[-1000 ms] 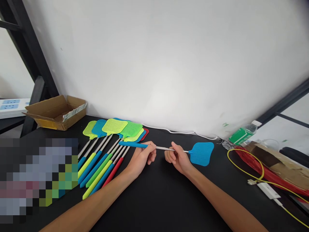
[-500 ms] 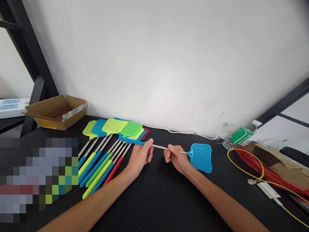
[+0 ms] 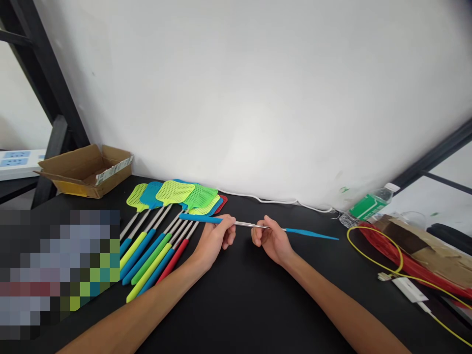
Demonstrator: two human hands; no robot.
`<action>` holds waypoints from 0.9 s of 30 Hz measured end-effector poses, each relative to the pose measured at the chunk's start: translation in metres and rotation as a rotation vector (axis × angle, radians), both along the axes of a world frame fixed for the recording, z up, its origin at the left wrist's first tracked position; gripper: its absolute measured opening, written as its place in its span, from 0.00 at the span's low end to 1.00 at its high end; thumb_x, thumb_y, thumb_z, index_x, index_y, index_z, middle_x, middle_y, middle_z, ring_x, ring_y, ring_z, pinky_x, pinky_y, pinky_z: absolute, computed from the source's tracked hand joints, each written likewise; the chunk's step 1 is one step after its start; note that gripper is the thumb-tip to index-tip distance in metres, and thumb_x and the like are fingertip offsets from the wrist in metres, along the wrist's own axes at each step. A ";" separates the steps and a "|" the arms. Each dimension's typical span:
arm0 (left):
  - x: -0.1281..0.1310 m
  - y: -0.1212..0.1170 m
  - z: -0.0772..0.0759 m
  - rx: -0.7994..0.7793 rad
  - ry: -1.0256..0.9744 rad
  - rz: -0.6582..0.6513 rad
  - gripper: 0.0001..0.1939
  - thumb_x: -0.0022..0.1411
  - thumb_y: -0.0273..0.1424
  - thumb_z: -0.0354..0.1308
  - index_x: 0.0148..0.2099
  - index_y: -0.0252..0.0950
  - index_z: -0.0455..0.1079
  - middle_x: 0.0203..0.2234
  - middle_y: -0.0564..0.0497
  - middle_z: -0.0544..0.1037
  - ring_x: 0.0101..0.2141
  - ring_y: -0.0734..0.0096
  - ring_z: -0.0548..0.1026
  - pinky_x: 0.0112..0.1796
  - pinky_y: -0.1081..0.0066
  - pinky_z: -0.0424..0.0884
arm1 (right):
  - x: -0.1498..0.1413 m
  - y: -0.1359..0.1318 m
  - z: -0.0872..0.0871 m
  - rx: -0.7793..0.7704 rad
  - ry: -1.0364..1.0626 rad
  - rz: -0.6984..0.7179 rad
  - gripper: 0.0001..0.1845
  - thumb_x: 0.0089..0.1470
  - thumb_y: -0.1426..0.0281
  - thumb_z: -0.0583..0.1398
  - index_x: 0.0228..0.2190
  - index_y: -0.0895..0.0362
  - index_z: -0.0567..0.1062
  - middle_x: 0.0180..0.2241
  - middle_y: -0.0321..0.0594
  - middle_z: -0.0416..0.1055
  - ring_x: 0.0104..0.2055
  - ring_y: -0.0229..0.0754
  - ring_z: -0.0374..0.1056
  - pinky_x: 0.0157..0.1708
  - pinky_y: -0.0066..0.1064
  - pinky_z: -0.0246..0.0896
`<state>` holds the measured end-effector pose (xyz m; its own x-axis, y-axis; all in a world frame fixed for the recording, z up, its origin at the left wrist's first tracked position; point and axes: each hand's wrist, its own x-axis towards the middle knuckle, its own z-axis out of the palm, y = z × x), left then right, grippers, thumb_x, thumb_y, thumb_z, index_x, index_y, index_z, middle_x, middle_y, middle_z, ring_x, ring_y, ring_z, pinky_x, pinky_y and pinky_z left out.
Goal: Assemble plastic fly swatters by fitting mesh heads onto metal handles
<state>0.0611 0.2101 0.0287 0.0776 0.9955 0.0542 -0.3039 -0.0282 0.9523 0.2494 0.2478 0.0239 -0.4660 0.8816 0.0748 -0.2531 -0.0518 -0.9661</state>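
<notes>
A blue fly swatter point(image 3: 246, 224) with a metal shaft is held level above the black table by both hands. My left hand point(image 3: 217, 238) is closed around it where the blue grip meets the shaft. My right hand point(image 3: 272, 238) pinches the shaft farther along, close to the head. The swatter's blue head point(image 3: 313, 234) points right and shows edge-on, as a thin strip. Left of my hands, several fly swatters in yellow-green, blue, green and red lie in an overlapping row, such as the yellow-green swatter point(image 3: 174, 192) on top.
An open cardboard box point(image 3: 73, 169) sits at the back left by the wall. On the right are a plastic bottle point(image 3: 372, 204), red plastic point(image 3: 391, 248), a yellow cable point(image 3: 401, 253) and a white adapter point(image 3: 410, 290). A white cord point(image 3: 273, 201) runs along the wall.
The held fly swatter has rolled about its shaft, so its head has gone from facing me to edge-on. My right fingers have shifted with it; my left hand is almost where it was.
</notes>
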 end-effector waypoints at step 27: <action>-0.001 -0.001 -0.001 0.026 0.025 -0.048 0.20 0.64 0.41 0.54 0.22 0.37 0.62 0.13 0.56 0.64 0.16 0.77 0.60 0.20 0.73 0.53 | 0.002 0.000 -0.003 0.028 0.009 0.021 0.32 0.65 0.52 0.52 0.16 0.55 0.72 0.14 0.39 0.64 0.22 0.40 0.58 0.29 0.35 0.50</action>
<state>0.0598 0.2094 0.0282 0.1271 0.9889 0.0774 -0.2816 -0.0388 0.9587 0.2511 0.2477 0.0210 -0.4840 0.8689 0.1037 -0.2606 -0.0300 -0.9650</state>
